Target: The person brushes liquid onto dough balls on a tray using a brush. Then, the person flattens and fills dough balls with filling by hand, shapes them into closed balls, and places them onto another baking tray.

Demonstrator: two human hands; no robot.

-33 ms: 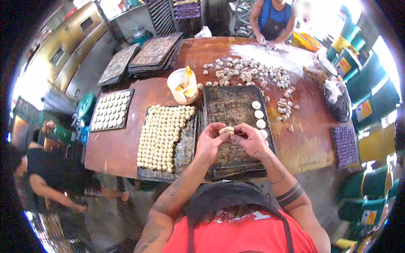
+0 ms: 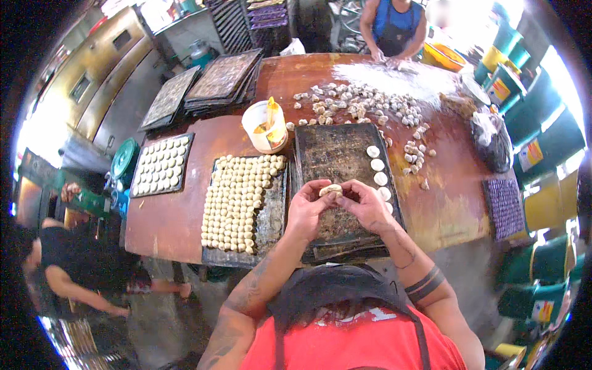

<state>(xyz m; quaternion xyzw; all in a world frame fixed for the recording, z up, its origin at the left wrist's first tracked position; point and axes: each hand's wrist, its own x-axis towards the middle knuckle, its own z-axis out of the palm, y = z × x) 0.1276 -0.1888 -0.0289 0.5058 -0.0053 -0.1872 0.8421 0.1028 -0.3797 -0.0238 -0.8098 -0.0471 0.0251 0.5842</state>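
My left hand [image 2: 306, 211] and my right hand [image 2: 364, 207] meet above a dark, worn baking tray [image 2: 324, 154]. Between their fingertips they pinch a small pale dough piece [image 2: 331, 190], its underside partly hidden by my fingers. Along the right side of this tray runs a column of round, flattened white dough pieces [image 2: 380, 179], the nearest partly covered by my right hand. Left of it lies another tray [image 2: 271, 216] with tight rows of small yellowish dough balls [image 2: 228, 203]. A white tub [image 2: 262, 132] with an orange-yellow filling and a yellow-handled tool stands behind the two trays.
Many floury filling-like lumps [image 2: 364, 102] lie scattered on the table [image 2: 444, 209], near white flour [image 2: 394, 80]. Opposite, a person [image 2: 394, 31] works. Another person [image 2: 80, 259] bends at left. Stacked trays [image 2: 222, 77], a tray of white rounds [image 2: 161, 165] and a purple-filled tray [image 2: 504, 209] surround me.
The whole view shifts very slightly. Both my hands stay pinched on the dough piece, which tilts a little.
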